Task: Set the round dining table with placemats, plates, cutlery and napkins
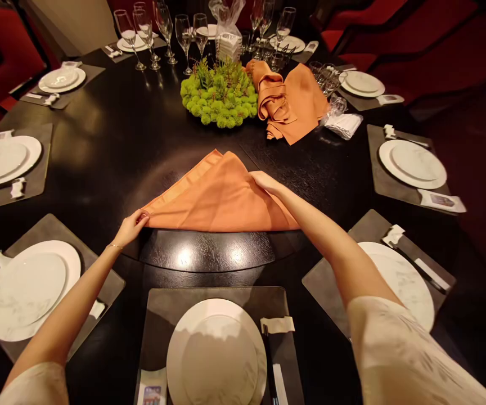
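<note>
An orange cloth napkin (217, 199) lies folded into a triangle on the dark round table (99, 140), its point away from me and its long fold toward me. My left hand (131, 228) pinches the napkin's left corner. My right hand (266, 181) grips the napkin's right slanted edge, with the fingers over the cloth. A second orange napkin (287, 98) lies crumpled beyond it, next to the green moss centerpiece (217, 98), out of reach of both hands.
White plates on dark placemats ring the table, including a plate (215, 360) directly below my arms and another (30, 289) under my left forearm. Wine glasses (184, 34) stand at the far side. A bundle of white cloth (344, 125) lies beyond the napkins. Red chairs (10, 50) surround the table.
</note>
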Demonstrator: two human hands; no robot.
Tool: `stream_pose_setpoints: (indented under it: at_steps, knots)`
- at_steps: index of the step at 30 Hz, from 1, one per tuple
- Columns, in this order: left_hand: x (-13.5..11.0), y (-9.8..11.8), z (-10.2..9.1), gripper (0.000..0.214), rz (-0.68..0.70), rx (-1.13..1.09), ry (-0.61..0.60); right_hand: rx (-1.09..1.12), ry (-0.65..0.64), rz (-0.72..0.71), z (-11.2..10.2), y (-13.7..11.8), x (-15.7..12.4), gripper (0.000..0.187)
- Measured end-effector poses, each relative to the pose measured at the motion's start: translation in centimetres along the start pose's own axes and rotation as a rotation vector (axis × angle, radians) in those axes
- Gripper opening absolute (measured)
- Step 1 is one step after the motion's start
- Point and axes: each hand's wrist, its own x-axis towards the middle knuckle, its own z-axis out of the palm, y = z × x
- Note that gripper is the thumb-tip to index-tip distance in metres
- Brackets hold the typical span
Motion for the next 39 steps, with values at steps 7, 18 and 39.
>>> stream_pose_setpoints:
  at_steps: [7, 18, 39]
  knots:
    - [2.3, -2.5, 1.0, 0.038, 0.178, 0.198, -0.073, -0.364, 0.158, 0.127, 3.9, 2.1, 7.3, 0.027]
    - [3.3, 0.3, 2.3, 0.039, 0.031, 0.537, 0.156, -0.486, 0.490, 0.002, 8.4, 1.9, 4.7, 0.050]
    - [-1.1, -3.6, 1.6, 0.056, 0.399, 0.513, -0.001, -0.841, 0.134, -0.273, 0.2, 17.1, -14.4, 0.057]
